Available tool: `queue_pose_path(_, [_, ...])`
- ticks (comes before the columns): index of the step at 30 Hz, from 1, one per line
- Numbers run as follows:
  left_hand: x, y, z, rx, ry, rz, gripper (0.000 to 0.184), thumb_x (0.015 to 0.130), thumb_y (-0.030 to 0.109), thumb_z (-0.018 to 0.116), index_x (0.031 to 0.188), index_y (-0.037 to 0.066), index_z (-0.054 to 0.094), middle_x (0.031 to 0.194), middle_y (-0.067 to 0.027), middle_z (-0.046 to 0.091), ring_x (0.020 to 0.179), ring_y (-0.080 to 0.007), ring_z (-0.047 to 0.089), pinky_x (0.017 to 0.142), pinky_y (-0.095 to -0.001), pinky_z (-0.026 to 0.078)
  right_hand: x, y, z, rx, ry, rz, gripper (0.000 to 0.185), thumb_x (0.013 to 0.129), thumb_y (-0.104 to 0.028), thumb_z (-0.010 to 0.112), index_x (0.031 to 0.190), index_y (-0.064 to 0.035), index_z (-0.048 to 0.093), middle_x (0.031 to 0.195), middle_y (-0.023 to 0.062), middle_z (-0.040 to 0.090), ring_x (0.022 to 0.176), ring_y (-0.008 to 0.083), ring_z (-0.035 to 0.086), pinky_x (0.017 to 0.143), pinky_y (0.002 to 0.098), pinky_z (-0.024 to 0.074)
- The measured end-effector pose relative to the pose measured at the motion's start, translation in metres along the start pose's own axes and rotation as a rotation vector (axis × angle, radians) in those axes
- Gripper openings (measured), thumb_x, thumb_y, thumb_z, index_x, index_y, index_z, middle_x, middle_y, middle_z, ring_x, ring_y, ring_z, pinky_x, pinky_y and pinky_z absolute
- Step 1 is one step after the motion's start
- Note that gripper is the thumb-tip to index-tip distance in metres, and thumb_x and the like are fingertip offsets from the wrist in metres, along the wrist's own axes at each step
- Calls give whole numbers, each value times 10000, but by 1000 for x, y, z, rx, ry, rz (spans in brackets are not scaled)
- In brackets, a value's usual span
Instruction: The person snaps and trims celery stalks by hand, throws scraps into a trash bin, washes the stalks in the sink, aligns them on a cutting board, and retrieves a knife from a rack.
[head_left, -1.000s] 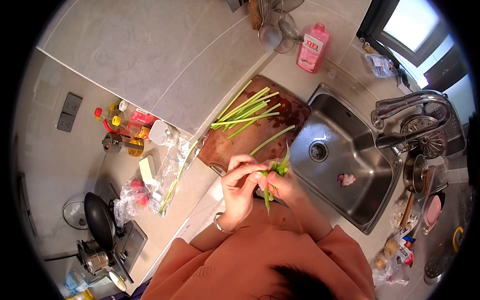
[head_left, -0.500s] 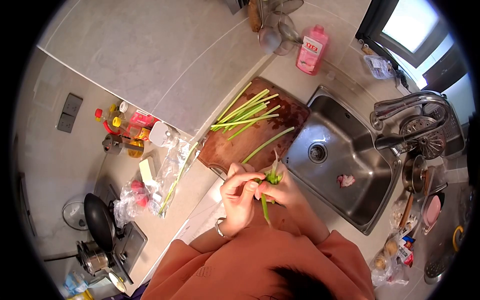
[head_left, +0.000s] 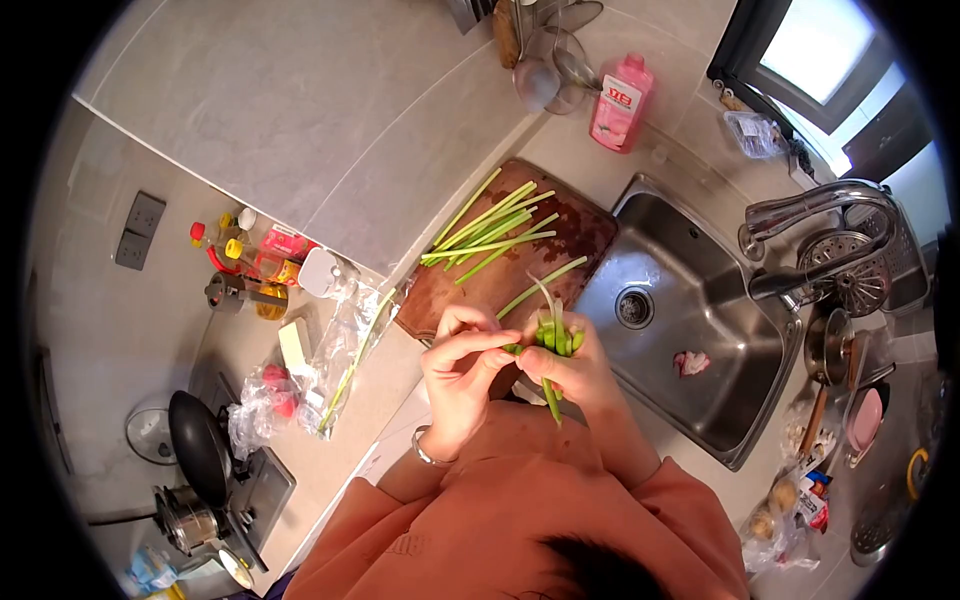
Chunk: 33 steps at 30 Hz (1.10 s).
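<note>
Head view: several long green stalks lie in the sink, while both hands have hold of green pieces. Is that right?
Not quite: the head view shows the several long green stalks on the wooden cutting board, not in the sink. The rest is right: the left hand and right hand both have hold of green pieces.

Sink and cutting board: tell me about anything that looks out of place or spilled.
A small pinkish-white scrap lies loose in the sink, away from the drain, and looks like a leftover; I can't tell what it is. Dark, wet-looking patches mark the cutting board near the sink, perhaps spilled water.
</note>
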<state>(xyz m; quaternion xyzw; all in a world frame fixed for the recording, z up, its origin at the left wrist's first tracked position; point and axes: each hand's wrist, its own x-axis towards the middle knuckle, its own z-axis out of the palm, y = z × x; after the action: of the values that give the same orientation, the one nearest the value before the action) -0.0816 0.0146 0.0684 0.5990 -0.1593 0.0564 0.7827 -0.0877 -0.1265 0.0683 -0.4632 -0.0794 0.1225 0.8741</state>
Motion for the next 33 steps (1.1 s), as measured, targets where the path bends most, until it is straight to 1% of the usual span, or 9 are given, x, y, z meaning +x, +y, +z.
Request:
queue_pose_path(6, [4,-3,-2,-518,25,-104,141,840,135,584,898,12,623,872,-61,502,851,-175,480,768,-287,386,6,10,-5,-152,96,86,190,779,-156,663,696,-50,530,534,-21,472,407,34,379,370,188,255])
queue_pose_path(9, [28,12,-13,-427,117,105,184,884,178,524,907,9,593,869,-61,501,856,-182,476,761,-303,385,-2,26,-38,-232,207,185,180,781,-159,664,664,-81,553,536,-48,461,456,19,383,408,188,258])
queue_pose_path(12, [43,19,-30,-233,193,179,162,875,138,531,952,15,604,853,-59,491,780,-159,488,687,-258,406,-27,47,-92,39,324,187,176,809,-206,616,728,-69,542,540,-35,454,427,27,372,392,176,249])
queue_pose_path(15, [63,1,-33,759,163,271,191,831,40,556,1007,37,630,823,-47,487,739,-142,494,644,-236,406,-63,63,-141,314,437,186,162,839,-204,558,803,-48,529,557,-25,430,398,34,330,378,179,244])
queue_pose_path(19, [89,-94,-23,866,-100,130,281,772,-26,568,1019,83,646,799,-83,490,727,-195,510,642,-270,424,-94,75,-171,616,460,160,137,855,-163,520,865,-26,516,589,-1,430,384,44,299,373,193,246])
queue_pose_path(23, [109,-189,-27,1053,-326,181,327,729,-38,558,1021,83,640,868,-114,522,794,-265,541,693,-334,459,-103,86,-176,675,452,112,152,864,-152,519,919,-11,512,627,14,451,412,46,329,394,196,265])
queue_pose_path(27, [126,-213,-16,1151,-308,305,305,717,-22,566,992,80,651,924,-108,548,844,-278,548,768,-366,454,-99,87,-171,635,486,97,152,865,-133,518,947,-6,511,665,30,459,467,62,362,415,197,276])
queue_pose_path(28, [129,-213,-15,1256,-286,511,278,724,28,592,992,72,648,949,-100,558,868,-280,542,804,-376,432,-98,87,-171,619,499,95,151,865,-128,518,952,-5,511,674,35,460,481,67,370,419,198,278])
queue_pose_path(33, [90,-204,1,1196,-545,205,235,727,162,640,939,65,607,905,-100,541,861,-271,520,759,-380,431,-88,94,-177,732,429,81,160,870,-158,506,934,-11,510,697,46,468,502,93,381,430,209,302])
